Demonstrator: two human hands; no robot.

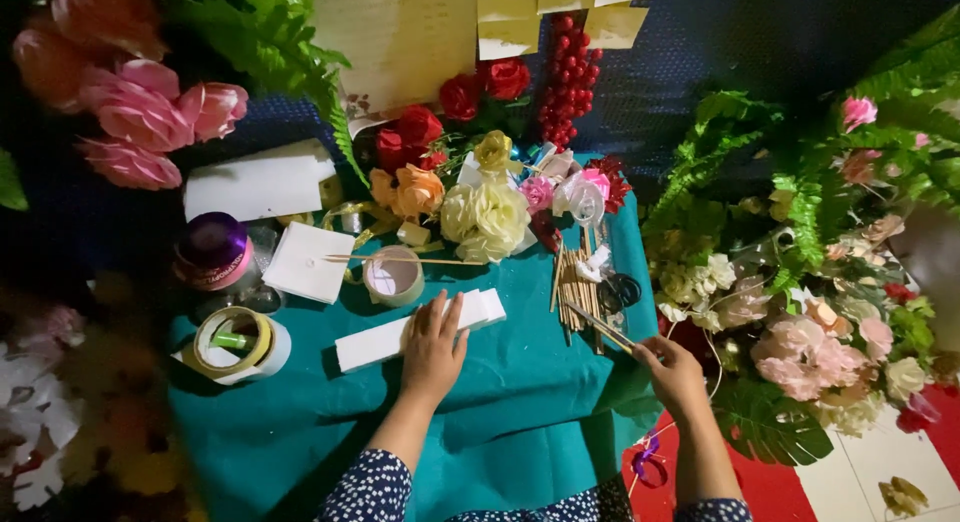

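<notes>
On the teal cloth [520, 382], the left hand [435, 350] lies flat with spread fingers on the white foam block [400, 334], still bare, while the right hand [672, 372] apparently pinches one thin wooden stick [605, 330], beside the stick bundle [575, 292].

Left hand [434, 350] on white foam block [420, 329]

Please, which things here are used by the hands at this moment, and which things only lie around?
In use:
- left hand resting on the white foam block
- right hand gripping a thin wooden stick

Lying about:
- bundle of sticks
- scissors
- tape rolls
- purple ribbon spool
- artificial flowers
- teal cloth
</notes>
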